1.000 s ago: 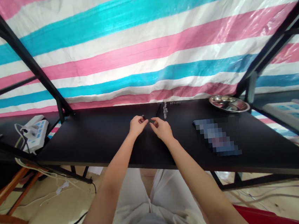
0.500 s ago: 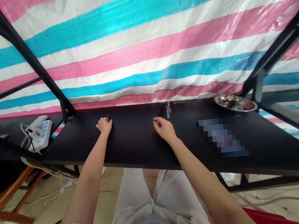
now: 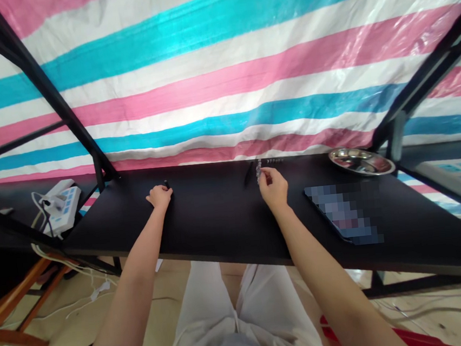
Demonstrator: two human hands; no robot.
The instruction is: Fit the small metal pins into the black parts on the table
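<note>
My left hand (image 3: pixel 160 195) rests on the black table (image 3: pixel 214 218) at its far left, fingers curled, beside a small dark object (image 3: pixel 167 184) at its fingertips; whether it grips it I cannot tell. My right hand (image 3: pixel 273 187) is at the table's far middle, fingers pinched on a short string of pale clear beads (image 3: pixel 258 171). A thin dark stick (image 3: pixel 249 174) lies just left of the beads. A row of tiny dark pieces (image 3: pixel 275 160) lies behind them.
A round metal dish (image 3: pixel 361 161) stands at the far right. A flat blurred-out device (image 3: pixel 342 212) lies right of my right hand. A white power strip (image 3: pixel 60 203) with cables sits on the neighbouring table at left. A striped tarpaulin hangs behind; black frame bars slant at both sides.
My hands, together at the table's middle a second ago, have parted: the left went to the far left with the small dark object, the right moved back and right to the beads.
</note>
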